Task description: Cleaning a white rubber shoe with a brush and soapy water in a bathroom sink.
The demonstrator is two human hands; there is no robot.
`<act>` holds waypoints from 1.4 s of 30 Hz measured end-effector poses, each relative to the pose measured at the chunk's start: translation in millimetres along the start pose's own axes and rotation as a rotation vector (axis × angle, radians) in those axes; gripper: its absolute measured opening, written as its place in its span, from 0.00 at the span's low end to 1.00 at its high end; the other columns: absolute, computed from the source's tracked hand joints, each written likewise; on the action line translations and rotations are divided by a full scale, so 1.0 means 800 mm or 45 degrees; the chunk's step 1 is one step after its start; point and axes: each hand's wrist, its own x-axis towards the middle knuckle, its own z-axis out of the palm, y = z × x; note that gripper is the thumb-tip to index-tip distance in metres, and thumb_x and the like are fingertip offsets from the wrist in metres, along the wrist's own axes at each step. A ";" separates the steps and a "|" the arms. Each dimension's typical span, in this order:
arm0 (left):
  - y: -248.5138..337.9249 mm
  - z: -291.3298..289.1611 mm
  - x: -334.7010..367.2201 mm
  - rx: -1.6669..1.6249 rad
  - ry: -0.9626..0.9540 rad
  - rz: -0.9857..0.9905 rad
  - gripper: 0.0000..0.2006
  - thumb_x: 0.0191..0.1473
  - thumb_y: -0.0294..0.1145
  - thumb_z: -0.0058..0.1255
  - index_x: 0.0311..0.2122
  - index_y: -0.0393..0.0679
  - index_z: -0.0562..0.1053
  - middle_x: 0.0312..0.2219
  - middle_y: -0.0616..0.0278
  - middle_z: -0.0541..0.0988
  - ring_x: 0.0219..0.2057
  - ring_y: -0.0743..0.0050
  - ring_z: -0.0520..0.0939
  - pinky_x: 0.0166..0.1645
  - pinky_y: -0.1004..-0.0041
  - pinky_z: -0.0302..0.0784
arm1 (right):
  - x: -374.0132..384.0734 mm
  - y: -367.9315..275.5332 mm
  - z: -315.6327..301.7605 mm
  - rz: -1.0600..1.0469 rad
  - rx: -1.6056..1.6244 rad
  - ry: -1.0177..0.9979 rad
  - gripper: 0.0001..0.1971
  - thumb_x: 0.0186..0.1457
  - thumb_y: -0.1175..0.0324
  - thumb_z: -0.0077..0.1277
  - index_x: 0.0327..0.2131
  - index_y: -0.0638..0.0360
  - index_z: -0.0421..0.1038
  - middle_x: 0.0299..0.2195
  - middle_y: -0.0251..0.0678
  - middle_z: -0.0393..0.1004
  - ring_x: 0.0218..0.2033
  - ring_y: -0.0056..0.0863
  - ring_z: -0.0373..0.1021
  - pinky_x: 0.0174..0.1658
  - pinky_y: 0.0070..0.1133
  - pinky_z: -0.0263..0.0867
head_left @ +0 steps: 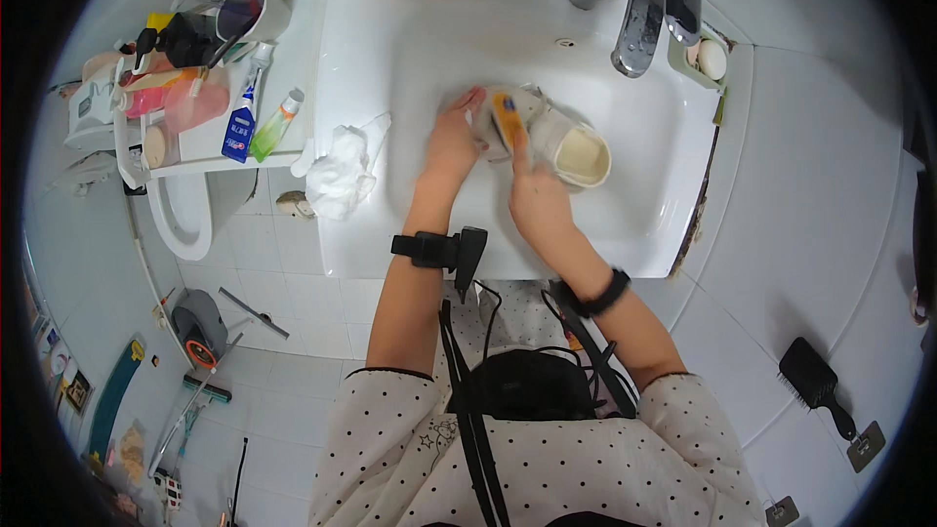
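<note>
Cream-coloured and pale against the white basin (429,49), the shoe (548,129) lies near the middle of the sink, toe end pointing to about ten o'clock and its wide opening to about four. From my remote seat I read the step in hand as scrubbing its upper.

I see the left hand (452,144) at the shoe's nine o'clock, half closed, fingers bent over the toe end and apparently bracing it. The right hand (543,207) sits at six o'clock, closed around a yellow brush (508,119), one finger laid along its back. Blur there hides the bristles, so I cannot tell how hard they press.

To do this well, I would let the left hand carry the steadying and keep its fingertips out of the brush's path, since the two are close together. I would ask the right for short, even strokes along the upper, with light pressure so the soft-looking shape does not fold. Turning the shoe in small steps should spare the wrist from twisting.

The faucet (656,10) hangs at one to two o'clock; I would rinse there without knocking the spout. The white cloth (342,176) at eight to nine o'clock is best left dry.
</note>
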 end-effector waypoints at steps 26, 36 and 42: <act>-0.010 0.021 0.009 -0.084 0.205 -0.060 0.32 0.25 0.27 0.64 0.44 0.39 0.70 0.39 0.52 0.75 0.40 0.61 0.77 0.45 0.72 0.71 | 0.063 0.003 0.001 -0.014 0.025 0.344 0.33 0.42 0.79 0.40 0.55 0.75 0.44 0.19 0.56 0.66 0.14 0.43 0.66 0.17 0.33 0.64; 0.006 0.012 0.002 -0.058 0.115 -0.037 0.36 0.24 0.26 0.64 0.47 0.36 0.67 0.39 0.52 0.74 0.40 0.55 0.74 0.44 0.70 0.71 | 0.023 0.016 -0.021 0.130 0.123 0.088 0.29 0.46 0.77 0.39 0.54 0.73 0.48 0.18 0.52 0.67 0.18 0.48 0.67 0.23 0.37 0.64; 0.039 0.068 -0.038 -0.087 0.302 -0.076 0.38 0.33 0.30 0.62 0.52 0.31 0.58 0.26 0.59 0.69 0.28 0.68 0.71 0.31 0.73 0.69 | 0.020 0.076 -0.077 0.096 0.328 0.462 0.17 0.51 0.74 0.39 0.45 0.69 0.63 0.19 0.52 0.68 0.19 0.49 0.66 0.26 0.35 0.63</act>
